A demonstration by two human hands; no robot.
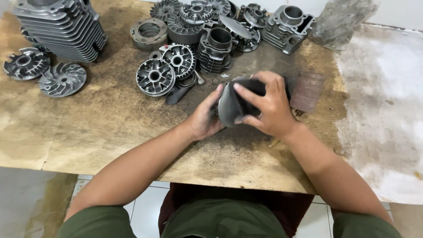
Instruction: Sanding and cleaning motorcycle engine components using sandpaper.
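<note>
Now, grey metal disc [232, 105] upright between both hands, left [206, 118], right [269, 105].

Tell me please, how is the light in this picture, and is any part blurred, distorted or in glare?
In the head view the light is soft and even, with short shadows under the left hand and right hand; the pale surface at the right looks washed out; the round grey metal part they hold is slightly soft; the wooden table edges bend a little, as with a wide lens.
</note>
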